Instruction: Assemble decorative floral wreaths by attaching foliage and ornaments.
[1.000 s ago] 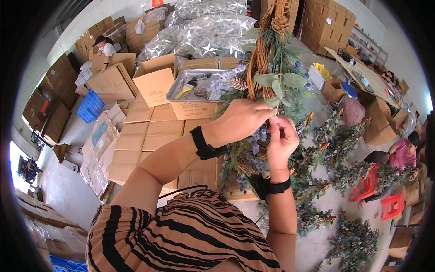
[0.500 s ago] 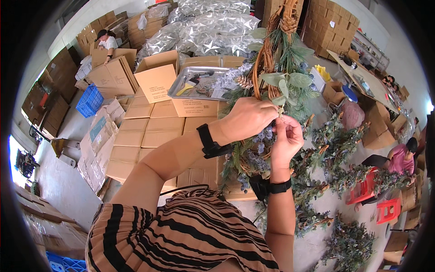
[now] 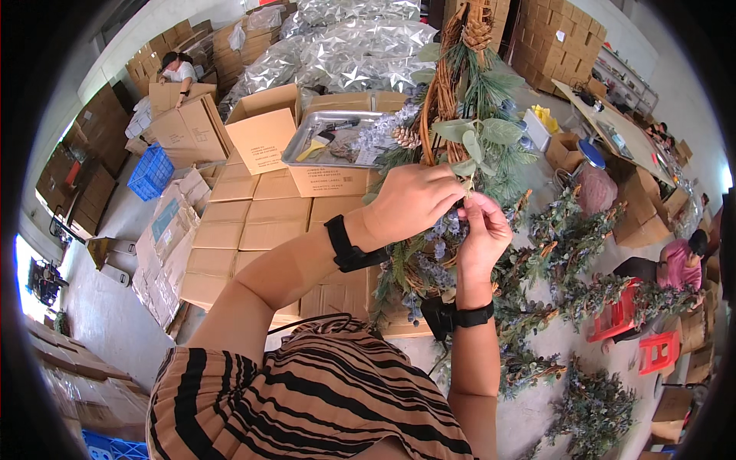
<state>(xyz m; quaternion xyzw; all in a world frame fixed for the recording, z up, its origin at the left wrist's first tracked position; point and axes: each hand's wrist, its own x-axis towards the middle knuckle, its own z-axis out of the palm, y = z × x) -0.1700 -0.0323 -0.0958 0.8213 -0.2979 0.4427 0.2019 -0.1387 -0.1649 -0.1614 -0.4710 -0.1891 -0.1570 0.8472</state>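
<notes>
A twig wreath (image 3: 435,107) trimmed with pine needles, pine cones and blue blossoms hangs or stands upright in front of me. From its middle juts a sprig of broad grey-green leaves (image 3: 477,146). My left hand (image 3: 410,203), coming from the left, is closed with its fingertips pinched at the sprig's stem. Just below and to the right, my right hand (image 3: 484,234) pinches the same stem between thumb and forefinger. The fingertips nearly meet, and the exact grip is partly hidden.
Cartons (image 3: 264,222) are stacked to the left, bearing a metal tray (image 3: 330,162) with a brush. More wreaths (image 3: 571,284) hang at right, near red stools (image 3: 658,351) and a seated person (image 3: 681,264). Another person (image 3: 180,73) bends over boxes at the far left.
The wreath's upper part and the leafy sprig have tilted slightly to the left. Both hands keep their pinch at the stem and have shifted only a little.
</notes>
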